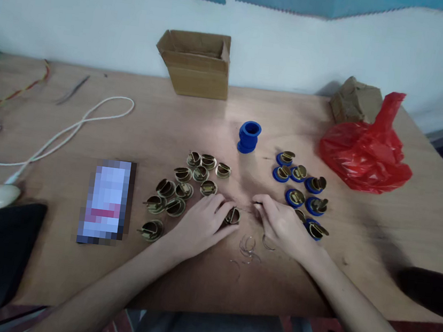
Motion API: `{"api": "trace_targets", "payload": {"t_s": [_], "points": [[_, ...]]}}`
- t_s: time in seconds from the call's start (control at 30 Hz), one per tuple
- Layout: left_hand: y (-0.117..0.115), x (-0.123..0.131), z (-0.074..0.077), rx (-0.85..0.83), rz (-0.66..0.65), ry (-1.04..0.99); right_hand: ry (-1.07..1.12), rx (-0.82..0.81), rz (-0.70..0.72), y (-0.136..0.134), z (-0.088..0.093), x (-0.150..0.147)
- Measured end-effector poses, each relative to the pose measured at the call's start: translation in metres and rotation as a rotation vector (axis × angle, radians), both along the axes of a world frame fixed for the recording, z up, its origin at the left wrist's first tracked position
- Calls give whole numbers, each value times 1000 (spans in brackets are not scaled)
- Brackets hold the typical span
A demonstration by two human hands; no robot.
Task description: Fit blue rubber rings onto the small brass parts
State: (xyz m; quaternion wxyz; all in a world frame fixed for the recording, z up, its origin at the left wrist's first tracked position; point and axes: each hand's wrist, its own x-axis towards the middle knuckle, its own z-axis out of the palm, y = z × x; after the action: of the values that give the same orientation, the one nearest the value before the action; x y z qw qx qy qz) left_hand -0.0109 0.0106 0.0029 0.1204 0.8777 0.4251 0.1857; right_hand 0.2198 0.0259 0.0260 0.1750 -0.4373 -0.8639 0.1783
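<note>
Head view, hands: my left hand [202, 223] lies palm down near the middle of the tabletop [398, 236], toward its near edge; fingers curled on a brass disc part [232, 216], pinning it at thumb and forefinger; my right hand [281, 224] is just beside it, fingertips pinched at sth too small to tell, prob. a wire bit; closed-ish, not flat.

Head view, part in hand: the brass disc part sits between both hands, touching the left fingers; the right fingertips are near it, can't tell if touching.

Head view, left pile: bare brass discs [182, 191] in a loose cluster left of my left hand, toward the table's centre.

Head view, right pile: brass discs seated on blue caps [303, 189], right of my right hand; one pair half hidden behind my wrist.

Head view, wire: thin wire rings [250, 245] loose on the wood just near-side of both hands.

Head view, stack: blue caps stacked [249, 136] beyond my hands, mid-table.

Head view, rest: cardboard box [197, 63] at far edge; red bag [364, 148] toward far right corner; white cable [73, 126] on the left side.

Step, my guess: fitting one disc, mid-assembly; several bare ones left.

Next move needs, my guess: steady left hold; fine right pinch; part is small and slips easily.
</note>
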Motion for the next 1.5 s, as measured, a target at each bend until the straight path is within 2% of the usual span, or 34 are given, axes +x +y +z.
{"api": "trace_targets", "payload": {"t_s": [0.27, 0.57, 0.83, 1.1, 1.23, 1.4, 1.5], "points": [[0, 0, 1, -6, 1, 4, -20, 106, -53, 1, -4, 0], [-1, -1, 0, -7, 7, 8, 2, 103, -93, 3, -6, 0], [-1, 0, 1, -6, 6, 9, 77, 148, -200, 3, 0, -4], [0, 0, 2, -15, 10, 17, 86, 103, -143, 5, -5, -7], [0, 0, 3, -34, 5, 13, 125, 157, -150, 6, -9, -6], [-1, 0, 3, -23, 5, 3, 137, 175, -191, 5, -5, -3], [0, -1, 3, -11, 5, 9, 136, 130, -219, 4, -1, -4]]}}
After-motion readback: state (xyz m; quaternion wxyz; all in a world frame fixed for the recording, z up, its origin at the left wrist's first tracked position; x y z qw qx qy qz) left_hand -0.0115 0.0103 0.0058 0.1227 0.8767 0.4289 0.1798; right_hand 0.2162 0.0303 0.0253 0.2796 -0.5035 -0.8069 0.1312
